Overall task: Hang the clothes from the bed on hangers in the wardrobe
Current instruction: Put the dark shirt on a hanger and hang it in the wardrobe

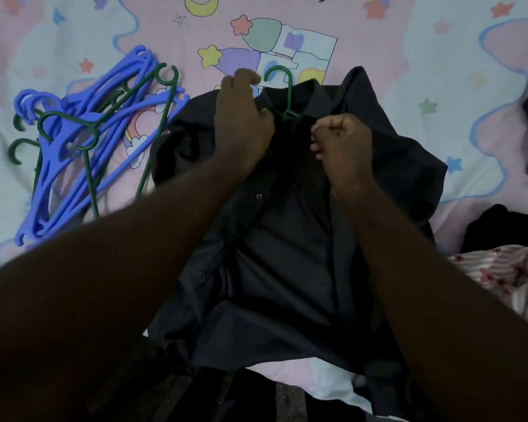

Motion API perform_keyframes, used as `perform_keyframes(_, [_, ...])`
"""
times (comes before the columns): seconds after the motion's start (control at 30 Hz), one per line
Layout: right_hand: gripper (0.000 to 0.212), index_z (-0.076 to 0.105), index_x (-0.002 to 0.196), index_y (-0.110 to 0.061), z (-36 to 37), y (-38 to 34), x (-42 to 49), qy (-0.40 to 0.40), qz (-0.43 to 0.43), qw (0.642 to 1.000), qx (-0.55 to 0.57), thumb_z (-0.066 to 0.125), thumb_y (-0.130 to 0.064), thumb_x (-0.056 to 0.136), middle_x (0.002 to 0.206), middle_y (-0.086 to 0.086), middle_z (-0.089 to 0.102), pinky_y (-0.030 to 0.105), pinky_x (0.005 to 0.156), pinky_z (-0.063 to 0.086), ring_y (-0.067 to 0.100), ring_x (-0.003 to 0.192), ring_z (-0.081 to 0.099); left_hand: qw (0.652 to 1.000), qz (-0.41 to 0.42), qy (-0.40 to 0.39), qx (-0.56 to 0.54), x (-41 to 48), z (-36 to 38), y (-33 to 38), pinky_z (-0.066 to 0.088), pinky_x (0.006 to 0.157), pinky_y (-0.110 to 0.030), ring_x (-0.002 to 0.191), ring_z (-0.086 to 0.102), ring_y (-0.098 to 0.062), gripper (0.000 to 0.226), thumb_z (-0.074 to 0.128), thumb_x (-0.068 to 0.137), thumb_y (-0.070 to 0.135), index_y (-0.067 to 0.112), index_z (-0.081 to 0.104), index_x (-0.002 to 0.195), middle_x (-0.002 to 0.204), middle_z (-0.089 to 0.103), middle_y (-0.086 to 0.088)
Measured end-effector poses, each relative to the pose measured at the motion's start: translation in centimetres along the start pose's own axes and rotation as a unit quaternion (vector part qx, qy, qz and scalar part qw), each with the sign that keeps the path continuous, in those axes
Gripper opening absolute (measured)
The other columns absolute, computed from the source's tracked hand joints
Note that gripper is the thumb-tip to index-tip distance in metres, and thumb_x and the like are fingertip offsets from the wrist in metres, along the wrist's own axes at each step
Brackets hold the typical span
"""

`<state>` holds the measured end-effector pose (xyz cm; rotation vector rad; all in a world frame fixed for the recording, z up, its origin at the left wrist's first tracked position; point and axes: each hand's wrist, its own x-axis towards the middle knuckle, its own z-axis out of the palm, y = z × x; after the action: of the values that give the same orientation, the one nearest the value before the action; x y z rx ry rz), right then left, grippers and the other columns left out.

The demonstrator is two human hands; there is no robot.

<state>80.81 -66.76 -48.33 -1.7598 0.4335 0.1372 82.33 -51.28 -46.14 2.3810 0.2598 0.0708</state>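
The dark shirt (287, 239) lies front-up at the middle of the bed (378, 41), a green hanger (282, 83) already inside it so that only the hook pokes out of the collar toward 12 o'clock. The left hand (244, 117) curls its fingers over the collar at 11 o'clock and the clenched right hand (343, 141) pinches the front edge at 1 o'clock, probably drawing the neck closed so the shirt will not slip off when lifted; spare hangers (83, 141) lie heaped at 9 o'clock
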Motion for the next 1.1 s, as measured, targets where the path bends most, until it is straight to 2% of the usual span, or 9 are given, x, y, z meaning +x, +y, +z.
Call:
perform_keyframes(0.1, [0.004,0.065,0.086,-0.014,-1.1,1.7,-0.5,-0.03,-0.074,0.983,-0.167,0.068,-0.017,0.087,0.077,-0.006,0.065,0.01,0.066,0.045,-0.001,0.066,0.057,0.999,-0.016,0.017,-0.045,-3.0,1.0,-2.0,0.048,0.079,-0.04,0.084,0.052,-0.018,0.024,0.061,0.081,0.01,0.009,0.055,0.104,0.095,0.053,-0.005])
perform_keyframes(0.17, [0.013,0.065,0.091,-0.013,-1.5,3.3,-1.6,-0.077,-0.081,0.966,-0.233,0.072,-0.023,0.085,0.078,-0.008,0.062,0.017,0.071,0.049,0.004,0.069,0.058,0.999,-0.005,-0.033,-0.004,-5.8,1.8,-3.5,0.048,0.077,-0.041,0.08,0.052,-0.018,0.018,0.065,0.083,0.016,0.01,0.056,0.098,0.09,0.052,-0.002])
perform_keyframes(0.33, [0.041,0.061,0.114,-0.009,-1.6,7.5,-4.2,-0.137,-0.078,0.922,-0.354,0.073,-0.033,0.084,0.112,0.009,0.062,0.039,0.09,0.049,0.025,0.105,0.058,0.948,-0.028,-0.226,0.223,-9.7,2.9,-5.6,0.047,0.091,-0.044,0.112,0.051,-0.028,0.044,0.066,0.088,0.035,0.012,0.051,0.122,0.123,0.052,-0.01])
perform_keyframes(0.53, [0.04,0.055,0.128,-0.008,-0.1,8.2,-4.2,-0.137,-0.118,0.848,-0.499,0.057,-0.028,0.094,0.128,0.016,0.051,0.043,0.093,0.045,0.033,0.116,0.048,0.949,-0.114,-0.226,0.187,-9.8,2.8,-5.8,0.044,0.09,-0.043,0.11,0.054,-0.037,0.034,0.052,0.094,0.009,0.007,0.047,0.127,0.126,0.049,-0.019])
perform_keyframes(0.7, [0.026,0.067,0.113,-0.005,-1.1,6.9,-3.4,-0.112,-0.121,0.904,-0.393,0.053,-0.012,0.093,0.112,0.017,0.066,0.042,0.087,0.05,0.035,0.101,0.062,0.959,-0.129,-0.237,0.089,-9.5,1.6,-5.4,0.05,0.081,-0.035,0.094,0.062,-0.031,0.031,0.058,0.081,0.003,0.007,0.061,0.112,0.1,0.066,-0.015])
perform_keyframes(0.8, [0.022,0.07,0.106,-0.006,-2.3,6.2,-4.1,-0.086,-0.157,0.92,-0.349,0.058,-0.012,0.089,0.104,0.014,0.07,0.04,0.086,0.052,0.032,0.095,0.066,0.937,-0.13,-0.316,0.07,-9.8,0.5,-4.4,0.047,0.066,-0.022,0.086,0.065,-0.02,0.026,0.067,0.079,0.008,0.012,0.068,0.104,0.089,0.068,-0.002])
perform_keyframes(0.9, [0.023,0.07,0.106,-0.009,-3.2,7.0,-5.0,-0.092,-0.139,0.915,-0.366,0.06,-0.018,0.087,0.099,0.012,0.07,0.04,0.083,0.052,0.031,0.092,0.066,0.912,-0.1,-0.38,0.115,-10.1,0.2,-4.3,0.043,0.075,-0.018,0.092,0.064,-0.017,0.024,0.068,0.08,0.011,0.013,0.07,0.104,0.086,0.062,0.001])
perform_keyframes(1.0, [0.024,0.07,0.108,-0.009,-3.0,7.6,-5.5,-0.111,-0.082,0.916,-0.376,0.065,-0.018,0.087,0.1,0.012,0.07,0.039,0.083,0.052,0.03,0.092,0.065,0.938,-0.098,-0.326,0.071,-9.9,0.5,-4.4,0.044,0.073,-0.014,0.085,0.065,-0.012,0.013,0.066,0.084,0.012,0.012,0.073,0.095,0.086,0.068,0.001])
perform_keyframes(1.1, [0.022,0.067,0.106,-0.008,-2.0,7.1,-5.6,-0.093,-0.101,0.928,-0.347,0.066,-0.015,0.086,0.1,0.009,0.066,0.034,0.081,0.051,0.023,0.089,0.063,0.968,-0.1,-0.229,-0.004,-9.1,2.0,-4.1,0.042,0.063,-0.005,0.072,0.061,-0.006,0.01,0.062,0.088,0.009,0.01,0.071,0.092,0.083,0.068,0.002])
